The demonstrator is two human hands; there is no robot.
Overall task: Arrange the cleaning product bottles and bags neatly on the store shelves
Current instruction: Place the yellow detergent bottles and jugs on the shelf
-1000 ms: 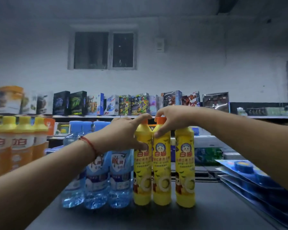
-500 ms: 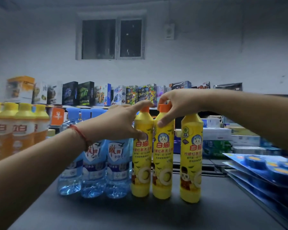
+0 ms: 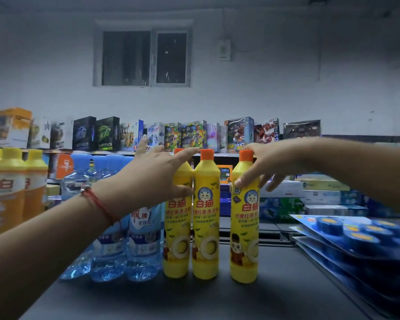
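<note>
The right hand (image 3: 261, 167) is now pinching the neck of the right-hand yellow dish-soap bottle (image 3: 244, 218), having left the middle bottle (image 3: 206, 213) it held half a second ago, and this bottle is standing apart, at three o'clock from the other two. The left hand (image 3: 153, 176), fingers spread and straight, is steadying the left bottle (image 3: 177, 227), which is touching the middle one on the dark counter (image 3: 217, 301). Closing that gap looks like the remaining step for a tidy row beside the blue water bottles (image 3: 125, 245).

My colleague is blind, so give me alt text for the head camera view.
Two hands steady three upright yellow bottles on a dark shelf: the left hand touches the leftmost, the right hand grips the rightmost, standing slightly apart.
</note>
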